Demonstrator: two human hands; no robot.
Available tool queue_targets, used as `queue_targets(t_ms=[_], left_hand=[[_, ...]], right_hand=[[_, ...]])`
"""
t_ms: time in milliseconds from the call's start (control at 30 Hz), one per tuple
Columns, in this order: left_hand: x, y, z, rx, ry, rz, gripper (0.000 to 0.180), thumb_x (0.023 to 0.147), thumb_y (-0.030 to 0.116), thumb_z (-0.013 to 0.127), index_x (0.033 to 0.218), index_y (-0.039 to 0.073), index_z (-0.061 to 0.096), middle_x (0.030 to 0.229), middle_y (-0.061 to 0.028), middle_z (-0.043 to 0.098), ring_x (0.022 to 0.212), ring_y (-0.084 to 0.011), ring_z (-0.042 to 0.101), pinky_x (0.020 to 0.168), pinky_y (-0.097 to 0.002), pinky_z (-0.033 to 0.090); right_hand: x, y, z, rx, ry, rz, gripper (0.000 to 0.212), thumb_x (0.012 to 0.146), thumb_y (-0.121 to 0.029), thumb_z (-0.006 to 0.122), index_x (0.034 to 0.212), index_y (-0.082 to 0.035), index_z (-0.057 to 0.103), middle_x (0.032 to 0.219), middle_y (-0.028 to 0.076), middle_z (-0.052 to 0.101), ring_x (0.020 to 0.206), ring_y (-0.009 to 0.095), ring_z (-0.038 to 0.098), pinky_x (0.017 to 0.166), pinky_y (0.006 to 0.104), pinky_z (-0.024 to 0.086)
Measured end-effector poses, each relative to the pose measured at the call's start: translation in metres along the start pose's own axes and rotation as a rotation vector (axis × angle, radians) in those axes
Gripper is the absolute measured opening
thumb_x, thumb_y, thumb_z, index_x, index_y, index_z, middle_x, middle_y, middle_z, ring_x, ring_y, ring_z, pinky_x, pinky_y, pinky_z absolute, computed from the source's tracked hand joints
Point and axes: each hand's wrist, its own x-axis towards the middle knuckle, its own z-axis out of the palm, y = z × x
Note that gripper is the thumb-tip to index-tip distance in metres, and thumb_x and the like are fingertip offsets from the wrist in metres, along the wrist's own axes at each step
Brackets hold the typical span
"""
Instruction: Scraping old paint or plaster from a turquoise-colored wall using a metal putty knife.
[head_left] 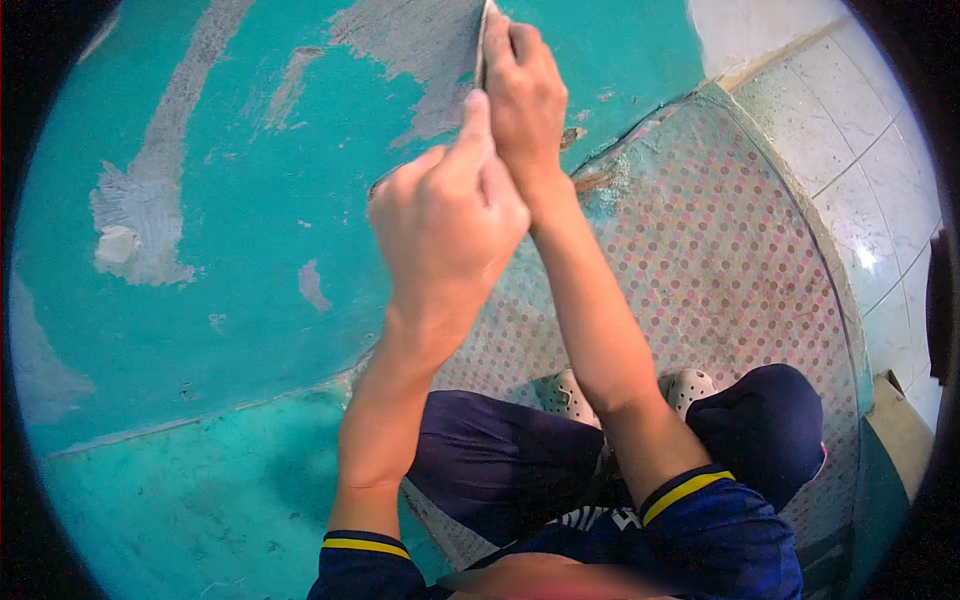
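Your right hand (525, 95) grasps a thin flat blade (482, 48) at 12 o'clock, against teal surface (260, 340); gray patch (425, 55) at blade's 9. Your left hand (440, 225) curled at blade's 7, can't tell what its fingers hold.

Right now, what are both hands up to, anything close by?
Right hand holds thin blade. Left hand close, fingertip near blade's lower end. Grey-patched teal surface alongside.
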Motion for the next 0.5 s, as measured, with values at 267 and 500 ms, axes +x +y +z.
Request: queue_targets(t_ms=[267, 500], left_hand=[[0.011, 0.003, 0.013, -0.081, 0.031, 0.026, 0.026, 0.081, -0.001, 0.061, 0.105, -0.003, 0.071, 0.070, -0.0234, 0.064, 0.048, -0.0214, 0.062, 0.046, -0.0311, 0.044], [0.007, 0.015, -0.001, 0.034, -0.029, -0.039, 0.028, 0.079, -0.003, 0.063, 0.106, -0.004, 0.071, 0.065, -0.0191, 0.063, 0.047, -0.0204, 0.060, 0.045, -0.0321, 0.042]], right_hand=[[0.013, 0.017, -0.005, -0.043, -0.018, -0.105, 0.043, 0.079, -0.009, 0.056, 0.118, 0.007, 0.051, 0.094, 0.018, 0.055, 0.083, 0.033, 0.058, 0.063, 0.0399, 0.054], [-0.003, 0.007, 0.004, -0.018, 0.030, -0.065, 0.046, 0.079, -0.005, 0.058, 0.122, 0.009, 0.052, 0.104, 0.018, 0.059, 0.086, 0.032, 0.061, 0.069, 0.0370, 0.057]])
